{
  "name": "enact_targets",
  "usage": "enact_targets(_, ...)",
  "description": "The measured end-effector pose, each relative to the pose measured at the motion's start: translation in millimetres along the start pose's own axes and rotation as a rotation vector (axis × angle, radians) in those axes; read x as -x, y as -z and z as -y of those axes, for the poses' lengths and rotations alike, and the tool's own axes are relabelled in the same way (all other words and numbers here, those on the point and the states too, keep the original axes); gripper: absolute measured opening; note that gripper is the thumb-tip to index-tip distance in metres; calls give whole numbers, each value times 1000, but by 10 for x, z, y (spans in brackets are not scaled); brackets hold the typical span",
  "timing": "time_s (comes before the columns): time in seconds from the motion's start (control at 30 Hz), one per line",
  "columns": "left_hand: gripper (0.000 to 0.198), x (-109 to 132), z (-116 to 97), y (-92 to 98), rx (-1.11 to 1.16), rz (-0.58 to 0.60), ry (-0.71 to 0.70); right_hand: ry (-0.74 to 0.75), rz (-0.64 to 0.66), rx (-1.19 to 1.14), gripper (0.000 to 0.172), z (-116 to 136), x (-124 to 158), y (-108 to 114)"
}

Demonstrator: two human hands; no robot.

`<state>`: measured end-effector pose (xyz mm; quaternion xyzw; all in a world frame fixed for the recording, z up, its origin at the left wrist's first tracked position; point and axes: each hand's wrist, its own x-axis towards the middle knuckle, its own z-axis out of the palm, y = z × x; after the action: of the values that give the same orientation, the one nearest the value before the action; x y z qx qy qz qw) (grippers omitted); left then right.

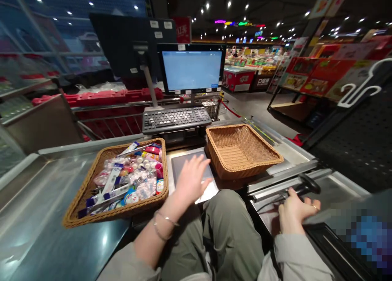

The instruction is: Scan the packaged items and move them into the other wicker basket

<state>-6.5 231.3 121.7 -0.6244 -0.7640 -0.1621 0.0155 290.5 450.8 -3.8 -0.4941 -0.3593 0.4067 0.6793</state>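
Observation:
My left hand [192, 175] hovers over or rests on the grey scanner plate [178, 171] set in the counter; I cannot tell which. Its fingers are stretched out and nothing is in them. Left of it, a wicker basket [71, 203] is full of small packaged goods [131, 175], with long white and purple packs among them. On the other side stands a second wicker basket [241, 150] with nothing inside. My right hand [294, 209] is beside a black handheld scanner [309, 184], fingers apart; whether it touches the scanner is unclear.
Behind the baskets are a keyboard [176, 118] and a lit monitor [192, 71], with a dark second screen [128, 48] to its left. A metal counter [39, 215] extends at left. White hooks [361, 89] hang at right. My knees [232, 220] are below the counter.

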Motion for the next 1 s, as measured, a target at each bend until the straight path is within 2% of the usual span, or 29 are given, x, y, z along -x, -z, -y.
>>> enact_targets(0.07,77,-241,-372,-289,63,127,34,-25,-3,-60,65,216,108,-48)
enact_targets(0.1,79,-346,-497,-419,91,147,66,-53,59,-86,60,356,169,-86)
enact_targets(0.2,72,-565,-661,-668,176,172,145,-188,377,-219,56,849,396,-263)
enact_targets(0.3,38,-665,-682,-720,230,196,202,-187,523,-274,61,1260,646,-505)
enact_targets(0.37,29,-710,-716,-716,247,194,216,-182,632,-261,61,1399,771,-658)
enact_targets(0.43,29,-752,-789,-726,258,188,224,-163,693,-237,52,1442,840,-779)
enact_targets(0.5,32,-787,-884,-756,262,190,244,-203,757,-204,44,1441,862,-865)
enact_targets(0.63,41,-779,-973,-770,320,215,241,-245,814,-212,50,1485,854,-1017)
enact_targets(0.73,83,-665,-807,-592,359,210,196,-246,882,-249,41,1585,892,-1226)
enact_targets(0.77,88,-606,-696,-484,348,166,202,-243,906,-274,37,1617,924,-1325)
enact_targets(0.87,67,-389,-201,-48,321,-57,207,-232,1001,-304,36,1655,1082,-1699)
enact_targets(1.0,60,-87,701,577,111,-323,392,-161,1007,-255,48,1477,1338,-2253)
